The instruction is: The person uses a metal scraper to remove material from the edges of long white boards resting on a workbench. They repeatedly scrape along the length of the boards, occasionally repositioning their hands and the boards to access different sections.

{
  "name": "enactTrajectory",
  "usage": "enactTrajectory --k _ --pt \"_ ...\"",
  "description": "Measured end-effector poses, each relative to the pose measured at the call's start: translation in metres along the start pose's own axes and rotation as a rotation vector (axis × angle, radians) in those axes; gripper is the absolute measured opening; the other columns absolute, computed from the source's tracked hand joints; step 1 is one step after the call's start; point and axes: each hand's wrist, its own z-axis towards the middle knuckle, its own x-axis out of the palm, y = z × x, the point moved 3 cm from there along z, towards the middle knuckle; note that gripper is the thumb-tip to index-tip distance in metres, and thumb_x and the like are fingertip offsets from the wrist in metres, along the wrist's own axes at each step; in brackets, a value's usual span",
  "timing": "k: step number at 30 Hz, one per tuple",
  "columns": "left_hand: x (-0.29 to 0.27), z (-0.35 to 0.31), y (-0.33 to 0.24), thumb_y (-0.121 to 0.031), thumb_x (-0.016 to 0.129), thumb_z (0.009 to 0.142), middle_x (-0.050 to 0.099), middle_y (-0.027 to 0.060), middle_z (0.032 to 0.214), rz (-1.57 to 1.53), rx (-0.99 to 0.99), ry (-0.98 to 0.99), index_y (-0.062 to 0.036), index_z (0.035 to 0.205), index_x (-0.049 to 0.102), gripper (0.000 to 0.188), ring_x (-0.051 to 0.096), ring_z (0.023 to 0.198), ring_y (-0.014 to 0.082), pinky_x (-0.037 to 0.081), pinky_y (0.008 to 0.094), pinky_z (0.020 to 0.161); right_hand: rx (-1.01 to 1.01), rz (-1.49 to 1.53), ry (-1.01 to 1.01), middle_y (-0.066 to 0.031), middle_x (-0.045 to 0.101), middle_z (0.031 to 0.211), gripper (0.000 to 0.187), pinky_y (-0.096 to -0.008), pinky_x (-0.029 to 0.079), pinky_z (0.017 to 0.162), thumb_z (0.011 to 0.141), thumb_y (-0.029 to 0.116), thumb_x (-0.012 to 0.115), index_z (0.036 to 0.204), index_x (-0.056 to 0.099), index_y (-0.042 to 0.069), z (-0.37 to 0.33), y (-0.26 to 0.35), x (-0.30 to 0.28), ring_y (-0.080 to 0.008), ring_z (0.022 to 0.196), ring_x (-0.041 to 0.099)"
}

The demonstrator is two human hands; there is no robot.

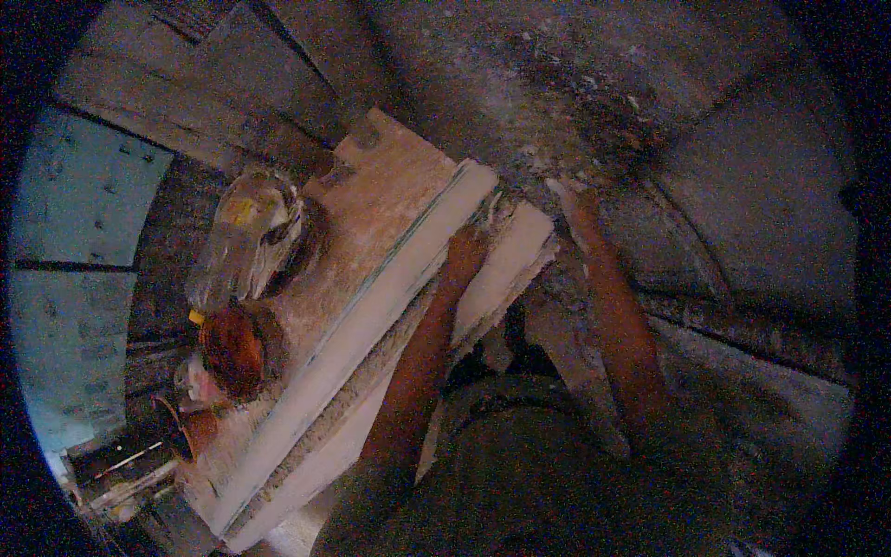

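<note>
Two long, pale, whitish strips lie side by side, running from the lower left up to the centre. The left strip (371, 316) has a dark greenish line along its far edge, and a rough, crumbly groove separates it from the right strip (506, 255). My left hand (469, 249) reaches down between their upper ends, fingers bent around something too dim to make out. Beyond the right strip's end is my right hand (577, 206), apart from it. Something whitish shows at its fingertips, perhaps dust or a small piece; blur hides how the fingers sit.
The strips rest on a dusty wooden board (371, 176). Along its left side stand a clear plastic bag (251, 237), a reddish-brown round container (232, 351) and an orange-brown cup-like thing (193, 429). Pale debris litters the dark ground (594, 93) ahead. Light-blue panels (79, 204) are at far left.
</note>
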Motion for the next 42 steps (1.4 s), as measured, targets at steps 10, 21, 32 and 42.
enactTrajectory --k 10,21,32,42 --pt "-0.066 -0.040 -0.007 -0.027 0.061 0.097 0.069 0.0313 0.110 -0.456 -0.384 -0.058 0.0037 0.118 0.067 0.037 0.066 0.109 0.0460 0.051 0.0546 0.094 0.035 -0.010 -0.039 -0.0118 0.061 0.140 0.041 -0.0469 0.048 0.107 0.101 0.028 0.066 0.138 0.060 0.012 0.070 0.009 -0.002 -0.0284 0.131 0.057" --pt "-0.012 -0.052 -0.054 -0.028 0.050 0.106 0.048 0.0215 0.151 -0.142 0.116 -0.122 -0.0049 0.150 0.047 0.050 0.047 0.137 0.0421 0.023 0.0554 0.122 -0.196 0.127 0.063 -0.0119 0.061 0.139 0.040 -0.0469 0.049 0.106 0.101 0.028 0.066 0.137 0.061 0.011 -0.084 0.059 0.086 -0.0285 0.130 0.057" --pt "-0.097 -0.078 0.012 -0.039 0.063 0.098 0.059 0.0200 0.137 0.391 -0.125 -0.474 -0.0044 0.132 0.060 0.049 0.052 0.129 0.0398 0.037 0.0523 0.112 -0.038 0.056 -0.005 -0.0120 0.062 0.138 0.039 -0.0468 0.049 0.106 0.101 0.028 0.065 0.136 0.061 0.011 -0.063 -0.058 0.020 -0.0287 0.129 0.058" --pt "-0.109 -0.087 -0.015 -0.041 0.059 0.099 0.060 0.0217 0.129 0.475 -0.150 -0.478 -0.0047 0.133 0.060 0.049 0.058 0.119 0.0396 0.045 0.0513 0.102 -0.128 0.071 0.039 -0.0122 0.062 0.137 0.038 -0.0468 0.049 0.105 0.101 0.028 0.065 0.135 0.062 0.011 -0.045 0.014 0.026 -0.0288 0.128 0.058"
